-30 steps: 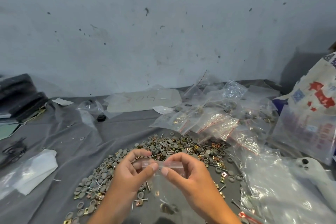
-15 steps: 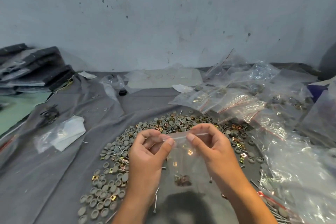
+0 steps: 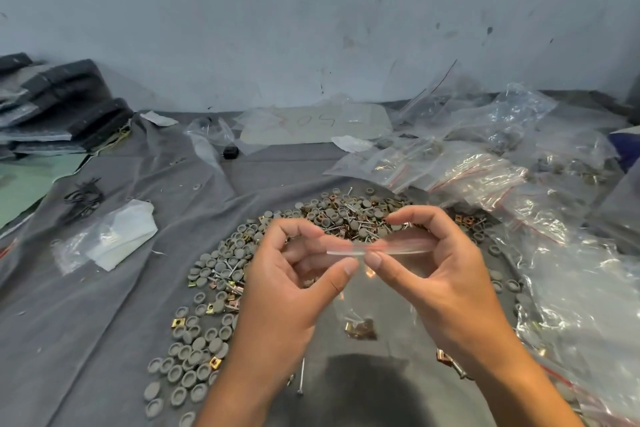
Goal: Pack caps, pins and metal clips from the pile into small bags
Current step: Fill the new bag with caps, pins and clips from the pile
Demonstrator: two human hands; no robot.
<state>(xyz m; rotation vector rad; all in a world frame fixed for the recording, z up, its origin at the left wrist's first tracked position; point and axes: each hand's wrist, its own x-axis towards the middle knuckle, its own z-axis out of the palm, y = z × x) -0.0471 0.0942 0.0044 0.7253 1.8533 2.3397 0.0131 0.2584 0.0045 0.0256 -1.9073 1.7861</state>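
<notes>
Right now both hands hold one small clear bag [image 3: 360,291] up over the pile [image 3: 311,229] of caps, pins and clips, and the relation that counts is between the fingertips and the bag's zip strip [image 3: 381,248]. That strip runs almost level from left to right, tilted up a little toward the right, with the bag's body hanging below it and a few brass clips [image 3: 361,329] resting at the bottom. The left hand [image 3: 291,288] pinches the strip's left end between thumb and curled fingers; the right hand [image 3: 440,274] pinches it just beside, thumb under and forefinger arched over, so the two thumbs nearly meet at the strip's middle. The rest of the strip stretches rightward behind the right fingers. I judge the step to be pressing the seal shut, so the right hand, nearer the unsealed length, would slide along the strip's long axis to the right while the left anchors the other end. Filled bags [image 3: 460,173] lie heaped well off to the right.
</notes>
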